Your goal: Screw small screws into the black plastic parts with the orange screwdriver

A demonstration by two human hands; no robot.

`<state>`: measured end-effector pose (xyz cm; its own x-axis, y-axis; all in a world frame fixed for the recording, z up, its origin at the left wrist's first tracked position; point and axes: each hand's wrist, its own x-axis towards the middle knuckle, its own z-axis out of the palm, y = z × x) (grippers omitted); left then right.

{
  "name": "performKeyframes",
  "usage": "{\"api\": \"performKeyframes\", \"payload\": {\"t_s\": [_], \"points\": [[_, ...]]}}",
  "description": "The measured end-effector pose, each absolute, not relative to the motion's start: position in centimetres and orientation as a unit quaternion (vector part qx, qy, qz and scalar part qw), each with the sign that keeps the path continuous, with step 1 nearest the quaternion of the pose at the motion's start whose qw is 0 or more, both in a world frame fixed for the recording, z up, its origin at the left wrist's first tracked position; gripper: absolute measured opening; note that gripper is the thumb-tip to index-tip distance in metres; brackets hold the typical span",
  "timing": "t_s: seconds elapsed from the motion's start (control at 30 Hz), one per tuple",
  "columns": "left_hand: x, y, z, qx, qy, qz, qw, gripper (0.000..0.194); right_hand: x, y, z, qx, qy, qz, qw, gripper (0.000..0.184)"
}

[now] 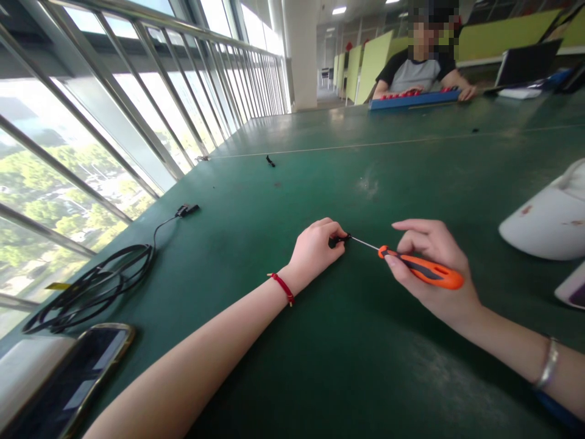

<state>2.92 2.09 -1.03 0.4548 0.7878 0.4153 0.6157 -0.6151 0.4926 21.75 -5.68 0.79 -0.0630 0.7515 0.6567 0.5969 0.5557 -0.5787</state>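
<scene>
My left hand [317, 247] is closed around a small black part [337, 241], pinching it between thumb and fingers just above the green table. Most of that part is hidden, so its kind is unclear. In my right hand [439, 274] lies a screwdriver [427, 271] with an orange and dark grey handle, the thumb pressed along it and the index finger stretched out above. The thin metal shaft points left, and its tip meets the black part at my left fingertips.
A coiled black cable [132, 268] and a phone [86, 378] lie at the left, by the metal railing [150, 55]. One small black piece [270, 161] rests farther back. White containers [548, 213] stand at right. Across the green table [274, 360] a person [418, 73] sits behind a blue tray [414, 99].
</scene>
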Motion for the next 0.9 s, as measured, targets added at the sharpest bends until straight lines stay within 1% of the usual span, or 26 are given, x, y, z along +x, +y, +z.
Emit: {"api": "performKeyframes", "payload": {"t_s": [0.1, 0.17, 0.23, 0.3, 0.37, 0.43, 0.47, 0.5, 0.57, 0.63, 0.7, 0.73, 0.8, 0.9], "points": [[2.95, 2.1, -0.99, 0.841, 0.418, 0.315, 0.136, 0.01, 21.61, -6.05, 1.02, -0.478, -0.741, 0.101, 0.461, 0.015], [2.94, 2.09, -1.01, 0.84, 0.42, 0.315, 0.138, 0.01, 21.52, -6.15, 0.96, -0.472, -0.746, 0.104, 0.458, 0.015], [2.92, 2.08, -1.05, 0.84, 0.42, 0.315, 0.138, 0.01, 21.48, -6.04, 0.76, -0.459, -0.74, 0.085, 0.485, 0.021], [2.9, 2.08, -1.1, 0.84, 0.42, 0.315, 0.137, 0.011, 21.54, -5.76, 0.5, -0.436, -0.716, 0.058, 0.542, 0.033], [2.88, 2.07, -1.12, 0.84, 0.42, 0.314, 0.137, 0.011, 21.68, -5.48, 0.29, -0.41, -0.696, 0.056, 0.586, 0.046], [2.87, 2.08, -1.1, 0.841, 0.42, 0.313, 0.138, 0.011, 21.84, -5.33, 0.23, -0.403, -0.699, 0.081, 0.586, 0.052], [2.87, 2.09, -1.08, 0.841, 0.419, 0.313, 0.138, 0.011, 21.88, -5.34, 0.27, -0.408, -0.703, 0.094, 0.575, 0.052], [2.87, 2.1, -1.07, 0.841, 0.418, 0.313, 0.138, 0.011, 21.9, -5.4, 0.35, -0.417, -0.71, 0.105, 0.558, 0.05], [2.88, 2.13, -1.07, 0.841, 0.419, 0.313, 0.138, 0.011, 21.83, -5.64, 0.58, -0.443, -0.723, 0.106, 0.52, 0.039], [2.89, 2.14, -1.1, 0.841, 0.42, 0.313, 0.137, 0.01, 21.68, -5.89, 0.81, -0.462, -0.733, 0.082, 0.492, 0.023], [2.88, 2.13, -1.12, 0.841, 0.42, 0.313, 0.136, 0.011, 21.55, -5.99, 0.89, -0.464, -0.737, 0.05, 0.488, 0.015], [2.88, 2.12, -1.13, 0.841, 0.42, 0.312, 0.136, 0.011, 21.52, -5.95, 0.86, -0.459, -0.734, 0.037, 0.499, 0.016], [2.87, 2.08, -1.13, 0.841, 0.421, 0.311, 0.135, 0.011, 21.54, -5.73, 0.69, -0.446, -0.717, 0.018, 0.536, 0.028], [2.86, 2.05, -1.08, 0.841, 0.42, 0.313, 0.135, 0.011, 21.72, -5.37, 0.48, -0.428, -0.697, 0.045, 0.573, 0.045]]}}
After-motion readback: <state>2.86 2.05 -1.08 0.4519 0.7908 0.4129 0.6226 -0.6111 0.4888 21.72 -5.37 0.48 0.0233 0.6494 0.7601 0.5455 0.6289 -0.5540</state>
